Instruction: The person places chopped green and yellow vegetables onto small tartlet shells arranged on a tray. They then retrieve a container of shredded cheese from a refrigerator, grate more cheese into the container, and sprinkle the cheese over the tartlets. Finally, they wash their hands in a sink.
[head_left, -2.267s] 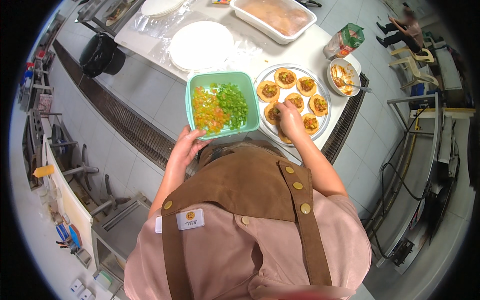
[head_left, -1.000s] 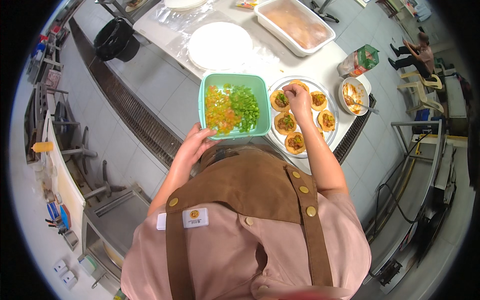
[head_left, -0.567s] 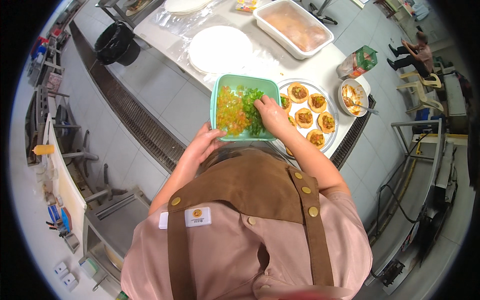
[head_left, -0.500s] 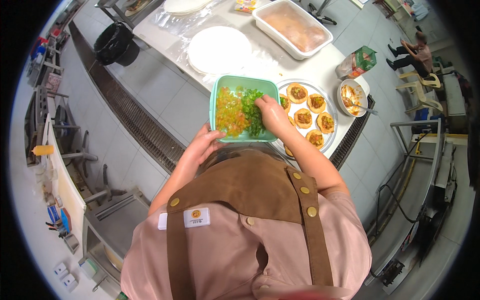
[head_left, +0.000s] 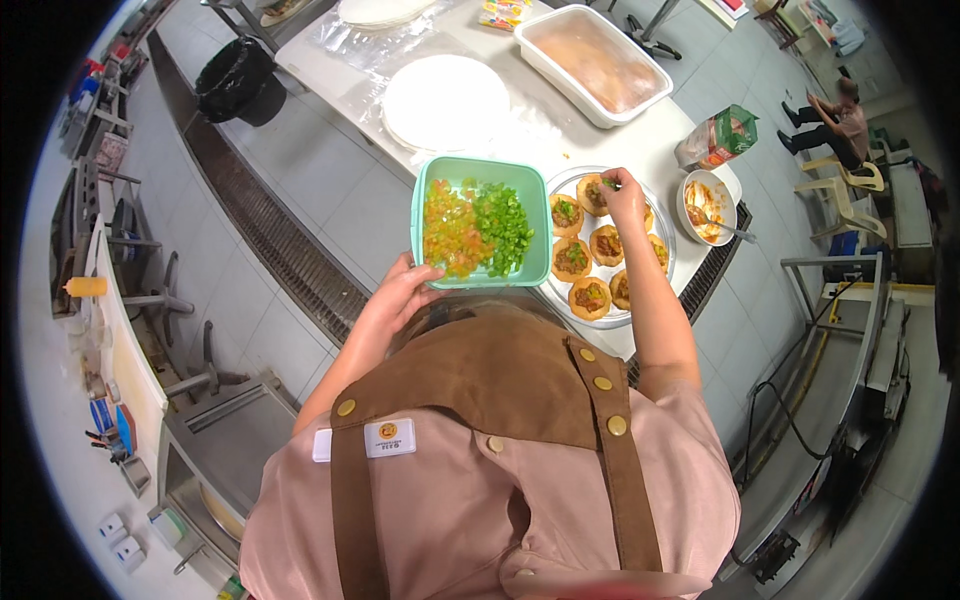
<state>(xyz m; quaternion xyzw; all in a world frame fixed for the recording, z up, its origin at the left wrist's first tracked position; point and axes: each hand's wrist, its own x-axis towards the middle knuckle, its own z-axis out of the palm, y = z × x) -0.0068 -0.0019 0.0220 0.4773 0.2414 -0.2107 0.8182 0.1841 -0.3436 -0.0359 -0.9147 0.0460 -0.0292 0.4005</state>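
My left hand [head_left: 403,291] grips the near left corner of a mint-green plastic tub [head_left: 541,235], thumb over its rim. Diced orange-yellow vegetables [head_left: 450,235] fill the tub's left side, and chopped greens [head_left: 503,228] its right. Out over a round metal tray [head_left: 588,230] reaches my right hand [head_left: 625,203], its fingertips pinched together with a bit of green showing at them. They are just above a round filled pastry [head_left: 590,196] at the tray's far side. Several more such pastries [head_left: 606,245] with brown filling lie there; some carry green bits, and my forearm partly covers others.
On the white table [head_left: 345,95] are a stack of white round sheets [head_left: 446,102], a white tub [head_left: 525,40] with brownish contents, a green-red bag [head_left: 718,137] and a sauce-smeared bowl [head_left: 693,225] with a spoon. A black-lined bin [head_left: 240,80] stands left; a person [head_left: 845,125] sits far right.
My right hand has left the greens in the tub and moved right, over a far pastry on the tray. The tub in my left hand has shifted slightly left.
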